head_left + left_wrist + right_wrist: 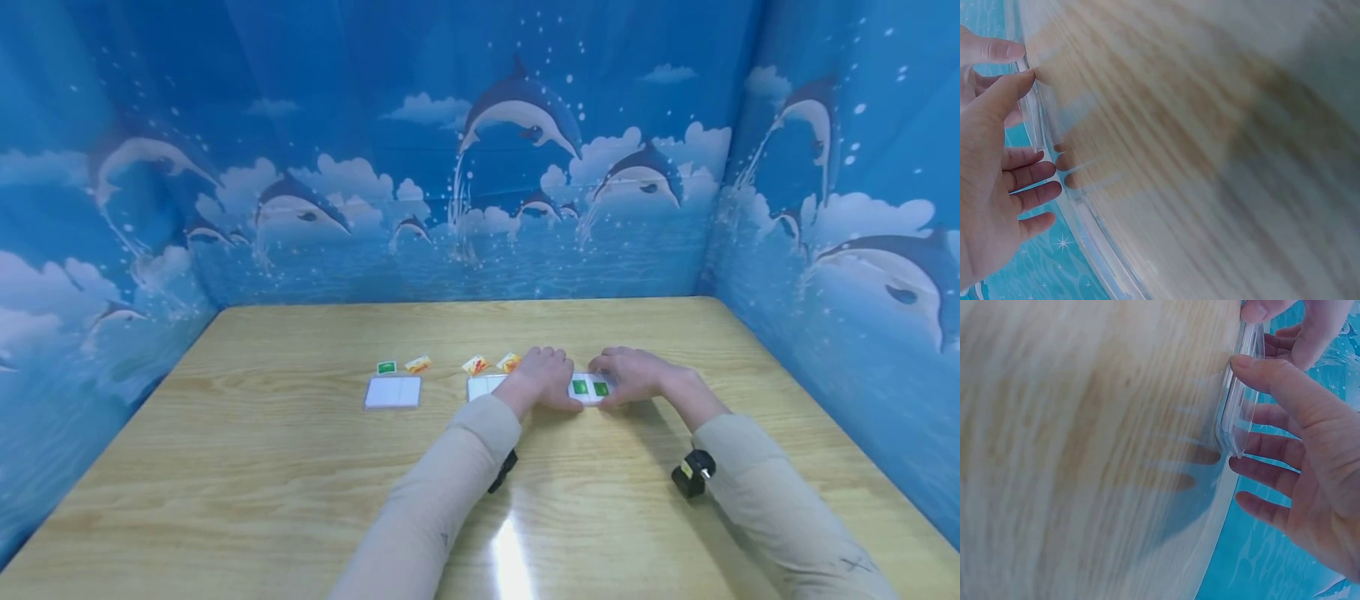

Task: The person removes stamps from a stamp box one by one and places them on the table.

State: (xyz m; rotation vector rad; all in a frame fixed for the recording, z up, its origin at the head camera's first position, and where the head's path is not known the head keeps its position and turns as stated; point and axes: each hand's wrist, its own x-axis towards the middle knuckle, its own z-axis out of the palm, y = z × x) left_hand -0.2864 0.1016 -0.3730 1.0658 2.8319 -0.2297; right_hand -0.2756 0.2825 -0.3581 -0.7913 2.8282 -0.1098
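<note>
A flat clear plastic case (590, 390) with two small green cards showing in it lies between my hands on the right of the table. My left hand (542, 379) grips its left end, the thumb at the near edge and the fingers over the far side. The right hand (637, 375) holds the opposite end the same way. From the side, the right wrist view shows the case's transparent edge (1238, 412) low over the wood, with the thumbs close together along it. In the left wrist view the case's rim (1034, 115) passes between thumb and fingers.
To the left lies another flat case (393, 392) with white sections; a second such case (482, 386) is partly hidden by my left forearm. Behind them lie a small green card (386, 367) and orange-yellow cards (417, 364). Dolphin-print curtains (480, 250) border the wooden table (247, 467).
</note>
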